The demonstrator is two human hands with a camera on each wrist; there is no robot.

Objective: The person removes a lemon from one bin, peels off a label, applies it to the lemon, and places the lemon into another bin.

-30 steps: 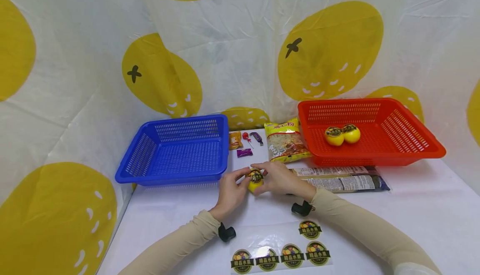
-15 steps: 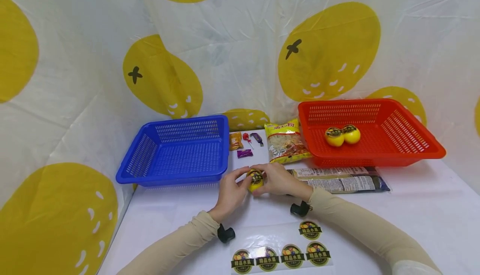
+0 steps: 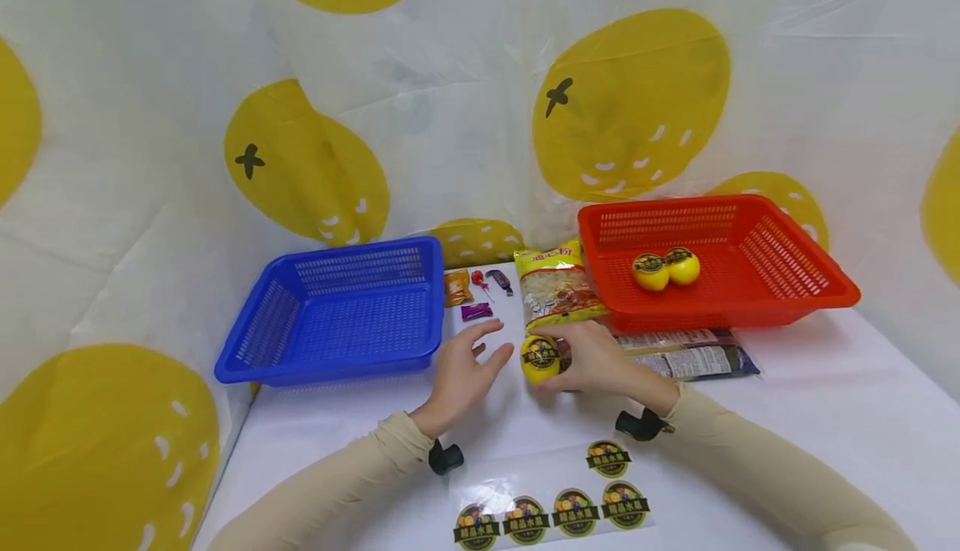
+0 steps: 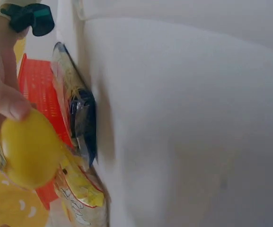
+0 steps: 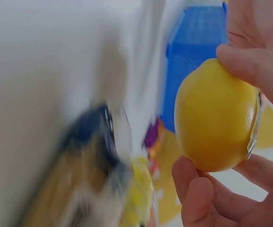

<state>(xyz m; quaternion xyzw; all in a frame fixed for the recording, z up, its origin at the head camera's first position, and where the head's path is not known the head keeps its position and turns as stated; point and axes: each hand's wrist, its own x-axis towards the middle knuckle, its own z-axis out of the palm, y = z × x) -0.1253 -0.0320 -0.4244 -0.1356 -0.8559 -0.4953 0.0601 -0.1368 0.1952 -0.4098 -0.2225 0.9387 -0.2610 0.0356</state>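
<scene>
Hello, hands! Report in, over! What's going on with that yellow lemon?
Left hand open, off the lemon. Right hand grips the stickered lemon above the table. Red basket holds two more lemons; nothing blocks the way there.

The right hand [image 3: 600, 361] covers the far side of the yellow lemon [image 3: 542, 358]. Beside the lemon, the noodle packet [image 5: 86, 175] is smeared by blur in the right wrist view. The sticker sheet [image 3: 551, 508] is cut off at the bottom edge.

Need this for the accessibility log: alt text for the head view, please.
A person's right hand grips a round yellow fruit with a dark sticker above a white table, left hand open beside it; a blue plastic basket sits left, a red plastic basket right.
</scene>
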